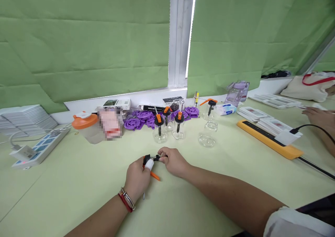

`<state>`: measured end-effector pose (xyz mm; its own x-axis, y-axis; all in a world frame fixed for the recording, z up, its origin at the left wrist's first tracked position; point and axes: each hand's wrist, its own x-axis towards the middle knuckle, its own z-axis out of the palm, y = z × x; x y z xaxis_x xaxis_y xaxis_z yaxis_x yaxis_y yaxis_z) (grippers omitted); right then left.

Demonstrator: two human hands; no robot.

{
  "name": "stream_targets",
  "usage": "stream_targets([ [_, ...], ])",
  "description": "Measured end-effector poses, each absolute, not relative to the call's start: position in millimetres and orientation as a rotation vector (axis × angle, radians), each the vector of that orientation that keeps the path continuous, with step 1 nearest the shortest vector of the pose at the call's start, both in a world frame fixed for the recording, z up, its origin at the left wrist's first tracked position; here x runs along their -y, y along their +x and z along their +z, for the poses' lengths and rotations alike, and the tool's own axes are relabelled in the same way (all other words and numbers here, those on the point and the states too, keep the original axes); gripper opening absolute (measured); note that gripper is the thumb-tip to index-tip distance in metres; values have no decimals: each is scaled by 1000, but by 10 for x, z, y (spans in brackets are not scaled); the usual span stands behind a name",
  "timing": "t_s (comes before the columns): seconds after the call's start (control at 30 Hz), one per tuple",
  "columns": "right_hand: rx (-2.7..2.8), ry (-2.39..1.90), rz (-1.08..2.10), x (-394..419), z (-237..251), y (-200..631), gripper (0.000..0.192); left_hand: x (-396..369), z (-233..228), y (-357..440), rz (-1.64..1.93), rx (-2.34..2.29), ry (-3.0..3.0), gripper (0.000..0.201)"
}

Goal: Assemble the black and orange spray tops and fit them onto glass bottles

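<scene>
My left hand [136, 179], with a white wrap on its thumb, is closed around a black lid assembly with an orange crank handle [155, 176]. A thin metal rod runs from the lid towards my other hand. The fingers of my right hand [176, 162] pinch the black piece [156, 157] at the rod's far end; part of it is hidden by them. Beyond my hands stand several glass jars fitted with similar black lids and orange handles, among them a front left jar [160, 138] and a back right jar [208, 115]. A lidless glass jar [207, 139] stands to the right.
Purple plastic wheels [132, 124] lie in a pile behind the jars. At left are an orange-lidded shaker cup [90, 134] and a white power strip [43, 148]. A yellow power strip [269, 139] lies at right, near another person's hand [315, 116].
</scene>
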<state>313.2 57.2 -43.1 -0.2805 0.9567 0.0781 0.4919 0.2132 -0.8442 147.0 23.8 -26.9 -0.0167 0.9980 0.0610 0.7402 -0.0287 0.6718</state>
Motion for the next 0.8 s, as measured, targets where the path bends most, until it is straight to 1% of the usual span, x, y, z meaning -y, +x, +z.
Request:
stream_targets([
  [0.13,1869,-1362,962,-580,-444,3132,9,-241,-276,1461,763,-1807,1815,27],
  [0.27,1874,-1373,957,-572,-425,3128,12,-255,-275,1467,756,-1832,1801,27],
  [0.4,1874,-1379,963,-550,-395,3127,9,-242,-273,1472,772,-1853,1803,27],
  [0.53,1885,-1348,933,-546,-376,3131,15,-219,-272,1468,767,-1835,1781,26],
  [0.7,1874,-1367,955,-562,-396,3127,9,-227,-283,1462,776,-1838,1792,30],
  [0.8,1877,-1348,945,-561,-400,3126,11,-235,-285,1465,780,-1831,1788,31],
])
